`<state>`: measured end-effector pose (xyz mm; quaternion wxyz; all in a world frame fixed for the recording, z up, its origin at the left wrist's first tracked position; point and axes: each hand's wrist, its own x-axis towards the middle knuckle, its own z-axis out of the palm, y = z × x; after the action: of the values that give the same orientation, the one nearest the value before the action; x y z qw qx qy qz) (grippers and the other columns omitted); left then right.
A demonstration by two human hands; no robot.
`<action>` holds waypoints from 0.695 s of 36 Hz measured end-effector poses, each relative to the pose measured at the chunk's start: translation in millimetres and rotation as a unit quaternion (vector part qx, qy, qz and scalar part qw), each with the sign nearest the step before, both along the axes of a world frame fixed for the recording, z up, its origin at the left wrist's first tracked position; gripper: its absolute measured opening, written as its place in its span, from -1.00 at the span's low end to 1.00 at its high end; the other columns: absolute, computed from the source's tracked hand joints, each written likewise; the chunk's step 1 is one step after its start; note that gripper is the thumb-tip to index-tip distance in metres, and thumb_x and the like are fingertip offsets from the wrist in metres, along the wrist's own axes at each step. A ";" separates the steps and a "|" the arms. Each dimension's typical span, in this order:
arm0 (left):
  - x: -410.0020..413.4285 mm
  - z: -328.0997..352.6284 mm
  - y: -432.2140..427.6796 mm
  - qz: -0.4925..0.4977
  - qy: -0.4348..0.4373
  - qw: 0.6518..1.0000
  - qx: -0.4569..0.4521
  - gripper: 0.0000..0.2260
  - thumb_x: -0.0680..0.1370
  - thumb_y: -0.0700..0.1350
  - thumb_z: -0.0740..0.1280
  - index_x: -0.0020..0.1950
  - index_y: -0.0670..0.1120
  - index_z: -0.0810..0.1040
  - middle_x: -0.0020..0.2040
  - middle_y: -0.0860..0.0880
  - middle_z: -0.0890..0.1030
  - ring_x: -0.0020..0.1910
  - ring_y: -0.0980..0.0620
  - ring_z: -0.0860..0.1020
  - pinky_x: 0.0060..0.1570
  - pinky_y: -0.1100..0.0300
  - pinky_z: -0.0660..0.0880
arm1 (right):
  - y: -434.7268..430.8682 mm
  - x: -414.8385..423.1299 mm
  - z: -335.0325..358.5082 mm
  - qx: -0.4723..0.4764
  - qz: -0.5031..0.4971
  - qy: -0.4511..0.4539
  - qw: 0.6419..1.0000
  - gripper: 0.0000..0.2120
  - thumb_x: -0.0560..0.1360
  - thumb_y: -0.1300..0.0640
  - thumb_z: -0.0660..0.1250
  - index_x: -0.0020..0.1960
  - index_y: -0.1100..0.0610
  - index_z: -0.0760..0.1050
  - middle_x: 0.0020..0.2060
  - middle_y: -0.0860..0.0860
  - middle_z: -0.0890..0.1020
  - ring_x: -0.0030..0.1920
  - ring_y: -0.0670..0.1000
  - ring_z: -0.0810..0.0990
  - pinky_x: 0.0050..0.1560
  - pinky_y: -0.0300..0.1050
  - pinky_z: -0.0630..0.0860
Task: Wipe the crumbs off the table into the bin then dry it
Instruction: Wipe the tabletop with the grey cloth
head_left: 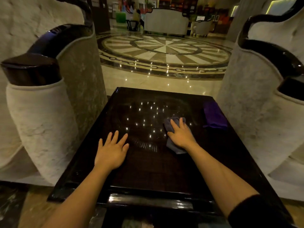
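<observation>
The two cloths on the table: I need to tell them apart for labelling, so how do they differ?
The grey cloth lies crumpled under the right hand, near the middle of the table; the purple cloth lies folded and untouched at the table's right edge. The grey one is mostly hidden by the hand; the purple one shows fully. Both rest on the dark tabletop.
</observation>
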<state>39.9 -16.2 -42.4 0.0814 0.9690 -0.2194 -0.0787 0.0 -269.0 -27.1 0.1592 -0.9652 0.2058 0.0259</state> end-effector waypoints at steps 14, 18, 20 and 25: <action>0.8 2.1 0.4 0.003 0.005 1.000 -0.004 -0.56 0.60 0.08 -0.12 0.48 0.08 -0.07 0.54 -0.07 -0.08 0.50 -0.09 -0.15 0.44 -0.14 -0.15 | 54.9 52.1 3.6 0.032 0.204 0.015 0.978 -0.53 0.56 0.08 0.10 0.44 -0.10 0.07 0.51 0.06 -0.08 0.49 0.14 -0.10 0.45 0.02 -0.05; 0.1 1.5 1.6 0.004 0.002 1.000 -0.013 -0.57 0.61 0.05 -0.10 0.48 0.06 -0.05 0.54 -0.07 -0.06 0.51 -0.09 -0.13 0.44 -0.14 -0.14 | 65.2 37.1 0.4 0.042 0.261 0.004 0.964 -0.53 0.56 0.15 0.11 0.43 -0.07 0.12 0.51 0.04 -0.05 0.49 0.08 -0.08 0.45 -0.06 -0.04; 0.5 1.5 1.7 0.006 0.000 1.000 -0.023 -0.57 0.61 0.03 -0.08 0.48 0.05 -0.03 0.54 -0.07 -0.04 0.51 -0.08 -0.12 0.44 -0.13 -0.13 | 67.6 26.2 -0.6 0.050 0.282 -0.004 0.958 -0.54 0.55 0.17 0.11 0.41 -0.09 0.15 0.51 0.01 -0.03 0.49 0.05 -0.06 0.44 -0.05 0.00; -0.3 2.3 1.6 0.007 -0.011 0.999 -0.032 -0.58 0.61 0.00 -0.06 0.48 0.03 0.00 0.54 -0.07 -0.01 0.51 -0.07 -0.09 0.45 -0.12 -0.10 | 73.2 -4.8 3.0 0.074 0.312 -0.010 0.947 -0.51 0.52 0.21 0.13 0.39 -0.11 0.20 0.50 -0.05 0.01 0.49 0.01 -0.04 0.45 0.04 0.08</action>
<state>39.6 -14.5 -40.1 0.1100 0.9683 -0.2161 -0.0604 -4.8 -195.9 -24.1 0.2159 -0.9669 -0.1100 0.0794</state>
